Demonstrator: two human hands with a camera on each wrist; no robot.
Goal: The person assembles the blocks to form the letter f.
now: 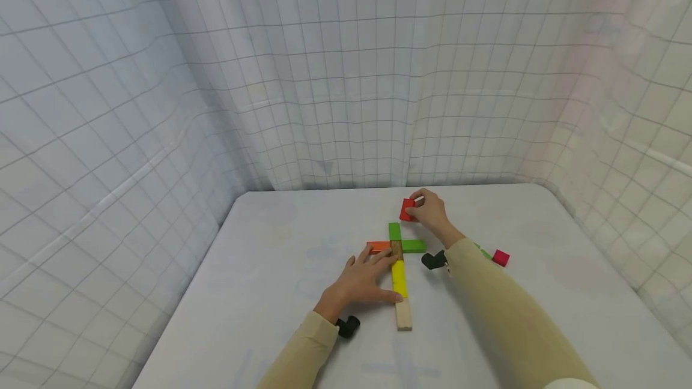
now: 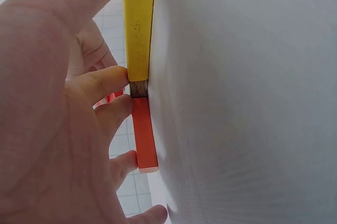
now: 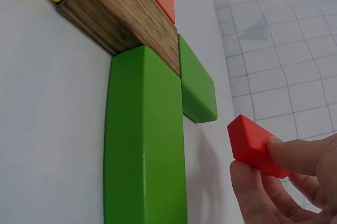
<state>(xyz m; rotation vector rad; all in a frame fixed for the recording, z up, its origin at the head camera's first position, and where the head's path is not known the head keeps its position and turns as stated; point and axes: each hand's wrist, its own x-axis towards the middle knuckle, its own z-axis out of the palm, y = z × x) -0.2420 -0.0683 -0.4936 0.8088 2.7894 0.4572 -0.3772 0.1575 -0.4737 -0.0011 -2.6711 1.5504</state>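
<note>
Flat blocks lie end to end in a cross on the white table. A pale wooden block [image 1: 403,317], a yellow block [image 1: 399,278], a brown wood-grain block [image 1: 397,247] and a short green block [image 1: 394,230] form the upright line. An orange block [image 1: 377,246] and a longer green block [image 1: 415,246] make the side arms. My left hand [image 1: 361,281] spreads over the left side, fingertips touching the orange and brown blocks, thumb by the yellow one. Beyond the short green block, my right hand [image 1: 430,212] pinches a red block [image 3: 255,147], apart from the others.
A crimson block [image 1: 501,257] lies to the right, beside a green piece [image 1: 485,253] partly hidden by my right sleeve [image 1: 508,311]. A white curtain [image 1: 346,77] with grid lines surrounds the table [image 1: 281,257] on its far side and both flanks.
</note>
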